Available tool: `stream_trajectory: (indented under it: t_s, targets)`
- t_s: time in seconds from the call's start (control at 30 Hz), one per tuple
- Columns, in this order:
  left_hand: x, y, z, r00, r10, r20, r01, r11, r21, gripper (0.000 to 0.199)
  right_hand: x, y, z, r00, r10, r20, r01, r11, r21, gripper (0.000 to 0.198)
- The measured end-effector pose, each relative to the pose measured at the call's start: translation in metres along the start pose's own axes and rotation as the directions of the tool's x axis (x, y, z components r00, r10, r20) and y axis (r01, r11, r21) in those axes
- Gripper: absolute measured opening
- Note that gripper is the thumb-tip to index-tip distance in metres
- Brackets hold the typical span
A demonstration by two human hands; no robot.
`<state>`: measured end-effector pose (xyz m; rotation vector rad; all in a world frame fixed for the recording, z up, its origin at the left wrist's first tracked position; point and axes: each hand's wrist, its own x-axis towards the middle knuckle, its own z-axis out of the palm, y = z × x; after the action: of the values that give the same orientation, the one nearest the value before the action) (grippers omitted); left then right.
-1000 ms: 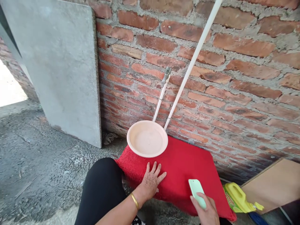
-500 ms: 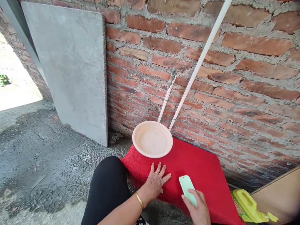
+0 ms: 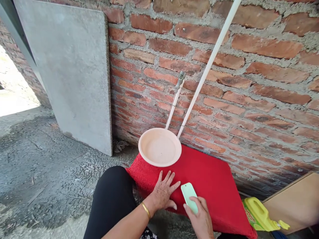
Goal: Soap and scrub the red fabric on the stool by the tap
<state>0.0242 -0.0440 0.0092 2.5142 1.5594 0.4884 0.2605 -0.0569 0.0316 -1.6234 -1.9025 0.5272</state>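
A red cloth [image 3: 209, 179] is spread over a low raised surface. On its front left part my left hand [image 3: 163, 194] lies flat, palm down, fingers spread and thumb out. My right hand [image 3: 199, 215] grips a pale green scrub brush [image 3: 188, 193] against the cloth, just right of the left hand's fingers. The brush shows its smooth back, with a small hole at the far end; its underside is hidden. Beyond my left fingertips, a pale pink basin [image 3: 159, 147] rests on the cloth's far left corner.
A yellow detergent jug [image 3: 260, 212] lies tilted right of the cloth, beside a tan board [image 3: 294, 202]. Behind stands a brick wall [image 3: 224, 96] with white pipes [image 3: 209, 66] and a tap [image 3: 179, 81]. A grey slab [image 3: 67, 73] leans there; the concrete floor [image 3: 50, 172] is wet.
My right hand has moved the scrub brush left, closer to my left hand. My left hand stays flat on the cloth with its thumb further out. The view has shifted slightly.
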Motion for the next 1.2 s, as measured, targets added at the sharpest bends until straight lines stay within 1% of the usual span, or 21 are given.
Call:
stream_trajectory:
  t_s: [0.07, 0.13, 0.17, 0.23, 0.33, 0.4, 0.47, 0.5, 0.57, 0.67, 0.73, 0.83, 0.9, 0.97, 1.03, 1.13, 1.2]
  targets:
    - [0.002, 0.000, -0.005, 0.998, 0.009, -0.068, -0.008, 1.000, 0.010, 0.095, -0.001, 0.007, -0.006, 0.999, 0.040, -0.004, -0.040, 0.999, -0.003, 0.047]
    - [0.006, 0.000, -0.007, 0.993, -0.019, -0.113, 0.024, 0.999, 0.045, 0.079, -0.002, 0.013, -0.017, 0.995, 0.095, -0.026, -0.096, 0.995, -0.006, 0.051]
    - [0.009, 0.001, -0.007, 0.992, -0.040, -0.121, 0.048, 0.997, 0.066, 0.072, -0.001, 0.014, -0.022, 0.992, 0.119, -0.044, -0.119, 0.993, -0.004, 0.053]
    - [0.012, 0.001, -0.006, 0.990, -0.072, -0.125, 0.085, 0.991, 0.101, 0.065, 0.000, 0.011, -0.027, 0.987, 0.142, -0.080, -0.142, 0.990, 0.011, 0.055]
    - [0.015, 0.002, -0.005, 0.988, -0.080, -0.135, 0.096, 0.989, 0.116, 0.064, 0.004, -0.003, -0.022, 0.986, 0.109, -0.129, -0.105, 0.994, 0.038, 0.056]
    - [0.015, 0.003, -0.007, 0.988, -0.081, -0.134, 0.095, 0.990, 0.105, 0.065, 0.007, -0.009, -0.014, 0.991, 0.060, -0.117, -0.056, 0.998, 0.038, 0.056]
    - [0.014, 0.003, -0.010, 0.989, -0.084, -0.123, 0.096, 0.991, 0.091, 0.066, 0.009, -0.009, -0.008, 0.997, 0.025, -0.076, -0.024, 0.999, 0.021, 0.056]
    - [0.014, 0.004, -0.011, 0.989, -0.085, -0.117, 0.095, 0.992, 0.084, 0.066, 0.010, -0.006, -0.008, 0.998, 0.026, -0.062, -0.026, 1.000, 0.006, 0.057]
    - [0.014, 0.004, -0.013, 0.991, -0.086, -0.106, 0.094, 0.993, 0.068, 0.066, 0.010, 0.004, -0.013, 0.995, 0.065, -0.074, -0.068, 0.997, -0.037, 0.060]
    - [0.015, 0.004, -0.014, 0.991, -0.095, -0.096, 0.100, 0.994, 0.050, 0.066, 0.012, 0.016, -0.030, 0.977, 0.149, -0.154, -0.164, 0.982, -0.089, 0.066]
    - [0.015, 0.004, -0.014, 0.991, -0.099, -0.096, 0.104, 0.993, 0.048, 0.066, 0.013, 0.014, -0.037, 0.967, 0.176, -0.186, -0.193, 0.978, -0.082, 0.068]
    - [0.015, 0.004, -0.014, 0.991, -0.100, -0.083, 0.105, 0.993, 0.049, 0.065, 0.012, 0.002, -0.031, 0.975, 0.137, -0.174, -0.146, 0.988, -0.041, 0.066]
    - [0.016, 0.005, -0.016, 0.991, -0.110, -0.072, 0.113, 0.993, 0.046, 0.064, 0.011, -0.005, -0.021, 0.988, 0.075, -0.136, -0.080, 0.996, -0.034, 0.064]
    - [0.017, 0.006, -0.019, 0.989, -0.128, -0.071, 0.131, 0.990, 0.043, 0.064, 0.009, -0.008, -0.012, 0.995, 0.040, -0.094, -0.044, 0.998, -0.038, 0.062]
    - [0.018, 0.005, -0.021, 0.985, -0.147, -0.087, 0.151, 0.988, 0.040, 0.063, 0.008, -0.006, -0.009, 0.996, 0.055, -0.073, -0.058, 0.997, -0.041, 0.062]
    - [0.021, 0.001, -0.022, 0.980, -0.170, -0.106, 0.175, 0.984, 0.037, 0.062, 0.009, 0.000, -0.013, 0.990, 0.097, -0.099, -0.101, 0.994, -0.036, 0.061]
    - [0.022, -0.002, -0.020, 0.978, -0.185, -0.102, 0.189, 0.981, 0.033, 0.061, 0.010, 0.003, -0.017, 0.989, 0.099, -0.112, -0.103, 0.994, -0.035, 0.061]
